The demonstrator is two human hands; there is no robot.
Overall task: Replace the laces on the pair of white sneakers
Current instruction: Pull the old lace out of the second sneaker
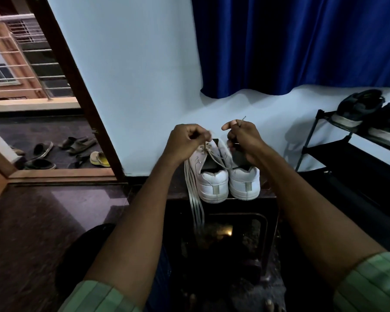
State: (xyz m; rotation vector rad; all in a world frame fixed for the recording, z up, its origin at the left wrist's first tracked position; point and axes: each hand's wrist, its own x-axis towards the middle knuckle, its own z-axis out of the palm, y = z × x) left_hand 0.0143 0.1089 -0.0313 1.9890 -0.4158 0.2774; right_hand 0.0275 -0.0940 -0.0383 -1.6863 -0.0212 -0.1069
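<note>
Head view: both hands are up over the pair of sneakers — the left hand has its fingers curled, pinching one lace end just above the left sneaker. The right hand is curled too, pinching the other lace end, whose tip pokes up past the knuckles. The lace runs down from each hand into the left sneaker's eyelets. The right sneaker stands touching its partner, heels facing the camera, directly below the right hand. Both sit on a dark stand. Loose flat laces hang off its left edge — just under the left wrist. A shoe rack stands to the right.
</note>
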